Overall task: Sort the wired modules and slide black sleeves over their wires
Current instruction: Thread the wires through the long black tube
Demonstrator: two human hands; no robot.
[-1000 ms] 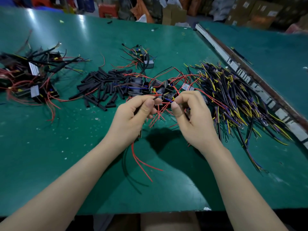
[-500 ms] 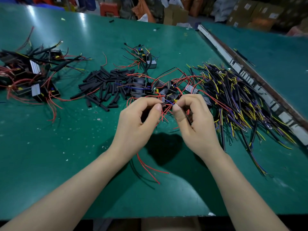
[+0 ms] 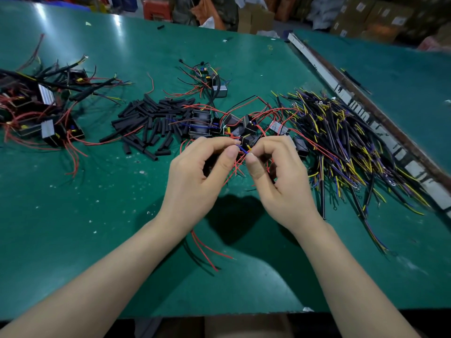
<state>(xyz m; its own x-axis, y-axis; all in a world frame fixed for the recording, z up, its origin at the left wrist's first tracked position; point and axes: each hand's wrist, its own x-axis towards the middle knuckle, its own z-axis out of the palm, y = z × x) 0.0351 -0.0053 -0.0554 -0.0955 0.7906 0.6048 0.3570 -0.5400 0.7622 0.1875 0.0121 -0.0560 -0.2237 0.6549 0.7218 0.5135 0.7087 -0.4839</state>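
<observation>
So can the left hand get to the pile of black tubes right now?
Probably not yet. The pile of black sleeves lies open on the table just beyond the left hand, with nothing between them, but that hand is busy pinching thin wires with the right hand.

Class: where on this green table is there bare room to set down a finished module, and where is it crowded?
Bare table lies left of the left hand, nearer than the black sleeves. More lies beyond the lone module. The middle band from sleeves to the wire pile is crowded.
</observation>
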